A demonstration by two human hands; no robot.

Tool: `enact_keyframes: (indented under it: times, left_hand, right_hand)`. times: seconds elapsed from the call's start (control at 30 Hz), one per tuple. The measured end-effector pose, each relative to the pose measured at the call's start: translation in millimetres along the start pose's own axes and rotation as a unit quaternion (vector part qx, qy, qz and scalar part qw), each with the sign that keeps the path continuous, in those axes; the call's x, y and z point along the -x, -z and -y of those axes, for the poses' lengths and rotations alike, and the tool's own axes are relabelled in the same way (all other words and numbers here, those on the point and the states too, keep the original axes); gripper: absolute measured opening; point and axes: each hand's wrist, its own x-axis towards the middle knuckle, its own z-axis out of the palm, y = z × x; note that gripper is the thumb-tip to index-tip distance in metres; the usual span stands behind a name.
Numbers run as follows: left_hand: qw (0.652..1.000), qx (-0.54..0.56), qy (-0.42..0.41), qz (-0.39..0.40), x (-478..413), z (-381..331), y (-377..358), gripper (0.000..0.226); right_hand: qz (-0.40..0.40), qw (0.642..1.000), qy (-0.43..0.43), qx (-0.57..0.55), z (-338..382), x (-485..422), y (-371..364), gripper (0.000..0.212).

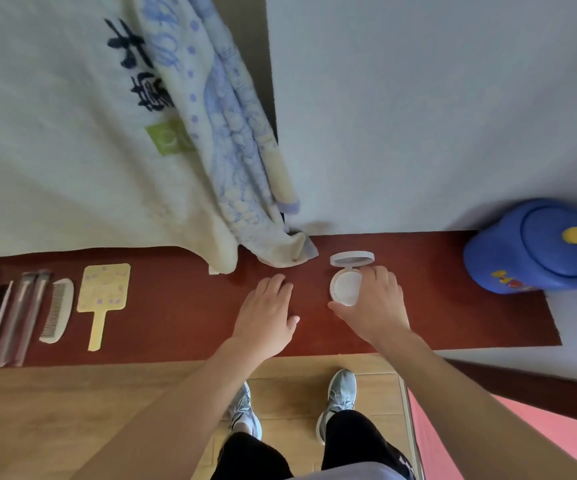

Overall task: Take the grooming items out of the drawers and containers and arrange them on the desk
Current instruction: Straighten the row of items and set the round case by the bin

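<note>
Head view, the only one. Desk top [183,323] is a long, dark red-brown wooden slab against a pale wall.

- Right hand [373,306]: fingers and thumb curled round the base of the small round white plastic compact [344,289], thumb on the near edge, fingers over the far right edge. The compact sits on the desk, right of centre. Its hinged lid [352,258] is flipped up and open toward the wall, with a white pad showing inside.
- Left hand [266,313]: flat on the desk, fingers straight and loosely spread, holding nothing. It is just beside the compact, not touching it.
- Already laid out at the left end, in a row and well apart from the compact: pale yellow square hand mirror with flat handle [103,292], cream wide-tooth comb [57,310], then a cluster of grey slim brushes and sticks [23,317]. The far-left items are blurred, so I can't ID them.
- Right end: blue round plastic tub with a yellow dot on its lid [536,244], lid on.
- Two patterned white-and-blue towels [238,150] hang down onto the back of the desk, between the row and the compact.

Step in hand, my read: placing or inspecting the compact on the desk. The arrangement is partly done.

Next move likely needs:
1. Close the lid, or leave it open if display is intended.
2. Shift the compact left to join the row, keeping it clear of the towel hem.
3. Open the blue tub, which probably holds more items.
</note>
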Motion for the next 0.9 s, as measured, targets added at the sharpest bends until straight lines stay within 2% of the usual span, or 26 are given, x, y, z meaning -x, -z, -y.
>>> enact_keyframes:
  times: [0.43,0.9]
  left_hand:
    - [1.0,0.012,0.005,-0.001,70,123,9,0.064]
    - [1.0,0.012,0.01,-0.009,110,203,17,0.059]
  right_hand:
    - [0.003,1.0,0.018,0.011,126,35,-48,0.079]
    - [0.004,0.998,0.059,0.022,223,44,-81,0.08]
